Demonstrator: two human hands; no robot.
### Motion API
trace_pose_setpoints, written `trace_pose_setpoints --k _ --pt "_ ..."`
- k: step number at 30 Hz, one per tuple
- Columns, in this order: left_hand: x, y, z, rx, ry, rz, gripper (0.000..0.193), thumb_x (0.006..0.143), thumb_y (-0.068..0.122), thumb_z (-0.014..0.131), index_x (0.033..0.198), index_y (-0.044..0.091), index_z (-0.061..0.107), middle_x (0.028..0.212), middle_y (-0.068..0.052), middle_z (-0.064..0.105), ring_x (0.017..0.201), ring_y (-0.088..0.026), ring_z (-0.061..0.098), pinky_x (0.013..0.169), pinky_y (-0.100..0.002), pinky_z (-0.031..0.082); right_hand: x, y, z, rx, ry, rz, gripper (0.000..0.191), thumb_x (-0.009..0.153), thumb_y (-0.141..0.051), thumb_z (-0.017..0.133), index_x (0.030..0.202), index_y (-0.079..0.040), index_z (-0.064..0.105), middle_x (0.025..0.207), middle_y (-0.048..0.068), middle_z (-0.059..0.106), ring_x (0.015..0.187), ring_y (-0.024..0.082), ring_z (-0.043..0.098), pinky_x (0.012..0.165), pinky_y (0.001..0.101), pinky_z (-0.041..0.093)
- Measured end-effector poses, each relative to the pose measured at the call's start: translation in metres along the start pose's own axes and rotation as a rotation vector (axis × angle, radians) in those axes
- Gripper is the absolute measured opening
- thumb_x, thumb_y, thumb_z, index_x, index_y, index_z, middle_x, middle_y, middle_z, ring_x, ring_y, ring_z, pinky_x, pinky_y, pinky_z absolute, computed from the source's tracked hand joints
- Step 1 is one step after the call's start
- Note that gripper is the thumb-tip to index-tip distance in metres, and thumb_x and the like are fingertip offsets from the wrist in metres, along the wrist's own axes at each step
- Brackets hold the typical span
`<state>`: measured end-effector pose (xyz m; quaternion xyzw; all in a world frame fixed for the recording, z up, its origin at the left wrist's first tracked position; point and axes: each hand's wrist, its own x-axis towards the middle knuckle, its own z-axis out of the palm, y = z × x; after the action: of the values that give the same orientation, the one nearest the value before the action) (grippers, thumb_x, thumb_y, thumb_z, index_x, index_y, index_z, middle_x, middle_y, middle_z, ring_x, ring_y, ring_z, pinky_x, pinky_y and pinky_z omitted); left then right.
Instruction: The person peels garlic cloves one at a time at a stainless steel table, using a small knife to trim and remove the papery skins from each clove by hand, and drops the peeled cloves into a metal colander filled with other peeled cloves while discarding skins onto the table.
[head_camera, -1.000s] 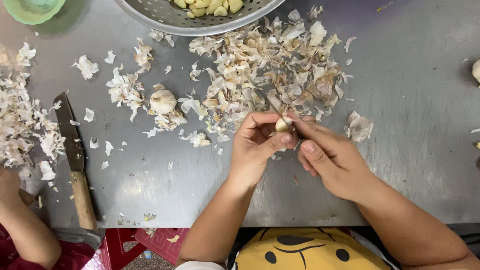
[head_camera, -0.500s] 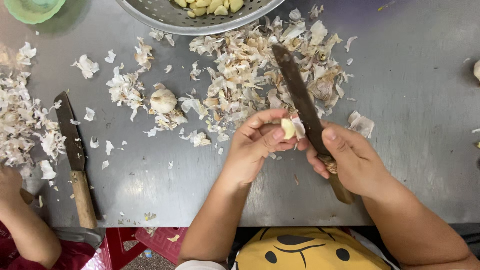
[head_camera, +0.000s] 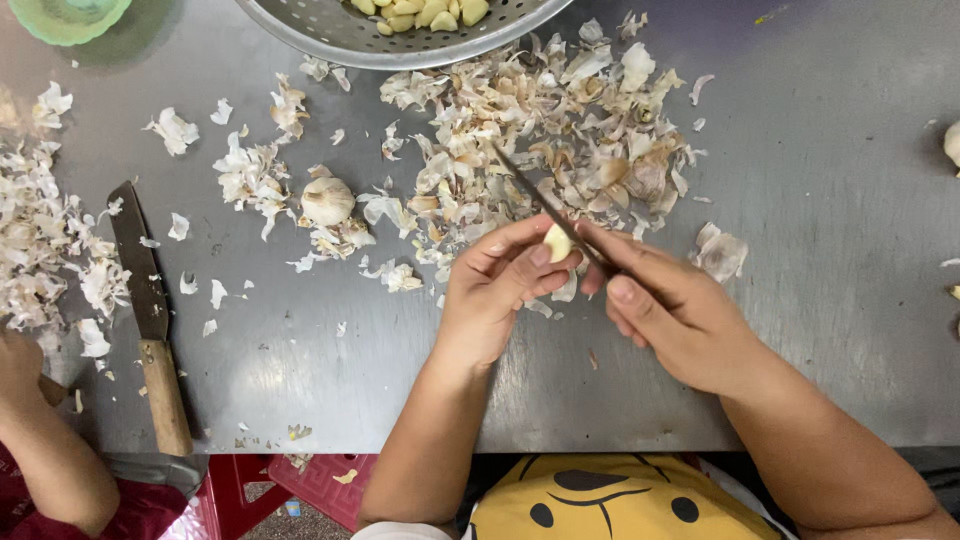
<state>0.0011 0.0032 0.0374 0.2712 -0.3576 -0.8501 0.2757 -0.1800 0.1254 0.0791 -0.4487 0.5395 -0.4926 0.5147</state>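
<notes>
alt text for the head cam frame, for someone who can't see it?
Seen from above, a person's left hand pinches a garlic clove while the right hand works a knife against it over a metal table strewn with garlic skins. A colander of peeled cloves sits at the top; a second knife lies left.
</notes>
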Motion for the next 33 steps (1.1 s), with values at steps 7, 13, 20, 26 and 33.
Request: trace_pose_setpoints --k 7,13,20,26,33 --pt "-0.001 -0.004 0.000 -0.053 -0.054 0.079 0.037 0.101 0.007 0.069 0.137 -0.002 0.063 0.109 -0.011 0.074 0.096 -0.019 0.072 0.083 -0.028 0.059 0.000 -0.004 0.002 -0.177 -0.058 -0.120 0.061 0.107 -0.027 0.052 0.162 -0.007 0.034 0.107 0.006 0.066 0.092 0.014 0.062 0.079 0.0277 0.053" --pt "0.003 -0.005 -0.002 -0.096 -0.022 0.010 0.036 0.104 0.009 0.066 0.136 -0.008 0.063 0.108 -0.017 0.074 0.096 -0.025 0.075 0.082 -0.033 0.060 0.002 -0.005 0.002 -0.289 -0.060 -0.107 0.063 0.104 -0.029 0.053 0.160 -0.007 0.034 0.103 0.004 0.070 0.089 0.013 0.066 0.079 0.0278 0.053" --pt "-0.001 0.000 -0.004 -0.029 -0.085 -0.034 0.040 0.103 0.010 0.067 0.139 -0.006 0.061 0.116 -0.016 0.073 0.105 -0.024 0.073 0.092 -0.037 0.061 0.001 -0.008 -0.007 -0.125 -0.006 -0.005 0.054 0.109 -0.028 0.049 0.159 -0.009 0.043 0.119 0.010 0.064 0.085 0.018 0.058 0.073 0.0312 0.051" --pt "0.000 0.002 -0.005 -0.002 -0.114 0.014 0.046 0.102 0.010 0.069 0.144 -0.003 0.059 0.123 -0.013 0.071 0.109 -0.021 0.071 0.096 -0.035 0.060 -0.001 -0.003 -0.006 -0.223 -0.065 -0.195 0.057 0.108 -0.026 0.051 0.159 -0.005 0.038 0.113 0.004 0.062 0.090 0.013 0.060 0.079 0.0279 0.052" --pt "-0.006 0.015 -0.010 0.083 -0.150 0.012 0.041 0.104 0.010 0.065 0.142 -0.005 0.060 0.126 -0.016 0.072 0.116 -0.024 0.071 0.104 -0.037 0.058 0.000 0.002 -0.013 -0.044 0.095 0.001 0.055 0.107 -0.022 0.049 0.159 -0.006 0.044 0.106 0.005 0.062 0.071 0.012 0.051 0.061 0.0285 0.048"
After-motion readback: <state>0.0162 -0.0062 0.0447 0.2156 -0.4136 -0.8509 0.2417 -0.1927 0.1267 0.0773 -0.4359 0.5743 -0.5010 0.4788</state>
